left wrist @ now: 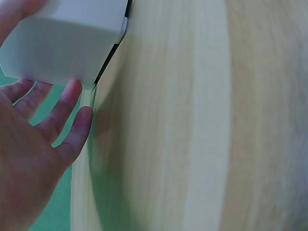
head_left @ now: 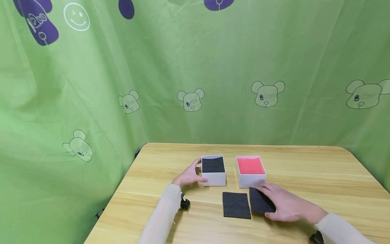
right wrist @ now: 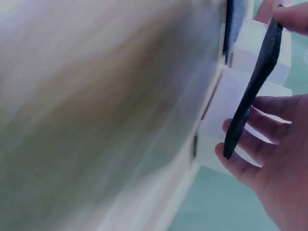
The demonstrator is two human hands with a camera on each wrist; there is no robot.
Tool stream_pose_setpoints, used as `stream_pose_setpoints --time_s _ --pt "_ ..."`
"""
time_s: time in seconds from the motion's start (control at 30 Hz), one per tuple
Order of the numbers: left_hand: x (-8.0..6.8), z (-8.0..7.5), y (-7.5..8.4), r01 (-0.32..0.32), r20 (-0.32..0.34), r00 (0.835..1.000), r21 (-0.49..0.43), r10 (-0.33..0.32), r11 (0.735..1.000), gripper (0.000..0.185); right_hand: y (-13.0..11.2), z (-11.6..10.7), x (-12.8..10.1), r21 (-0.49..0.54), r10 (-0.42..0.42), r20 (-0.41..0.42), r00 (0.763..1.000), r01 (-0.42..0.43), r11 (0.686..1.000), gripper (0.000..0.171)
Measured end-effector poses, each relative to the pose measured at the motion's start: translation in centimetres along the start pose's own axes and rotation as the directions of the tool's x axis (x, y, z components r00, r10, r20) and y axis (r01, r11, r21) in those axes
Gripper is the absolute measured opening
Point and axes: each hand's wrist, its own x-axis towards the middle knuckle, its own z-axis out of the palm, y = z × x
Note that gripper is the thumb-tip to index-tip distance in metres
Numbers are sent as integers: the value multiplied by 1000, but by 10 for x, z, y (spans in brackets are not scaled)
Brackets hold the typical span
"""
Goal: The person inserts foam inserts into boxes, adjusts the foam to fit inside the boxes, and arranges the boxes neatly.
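Observation:
A white box lined with black foam (head_left: 213, 170) stands on the wooden table (head_left: 304, 176). My left hand (head_left: 195, 173) clasps its left side, thumb at the far corner and fingers at the near one. In the left wrist view the box (left wrist: 62, 38) sits just above my fingers (left wrist: 65, 113). Right of it stands a white box with a red lining (head_left: 250, 170). My right hand (head_left: 269, 200) pinches a black foam pad (head_left: 259, 201) in front of that box, one edge raised. The right wrist view shows the pad (right wrist: 255, 82) edge-on between thumb and fingers. A second black pad (head_left: 236, 205) lies flat.
Green printed cloth (head_left: 213, 67) hangs close behind and to the left of the table. The table's left edge (head_left: 122, 189) and rounded far corners are in view. Bare wood stretches to the right of the boxes.

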Motion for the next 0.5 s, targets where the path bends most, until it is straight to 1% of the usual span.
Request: stream_pose_setpoints --time_s 0.17,0.4,0.5 --pt "1 0 -2 -2 -4 1000 -12 2 1000 99 -11 -11 4 22 29 15 999 -30 999 81" --pt "13 0 -28 -5 -26 1000 1 5 1000 99 -26 -28 12 22 0 -3 1000 0 1000 79" --pt "13 0 -29 -2 -26 1000 3 2 1000 99 -33 -36 19 25 -20 -9 1000 21 999 79"
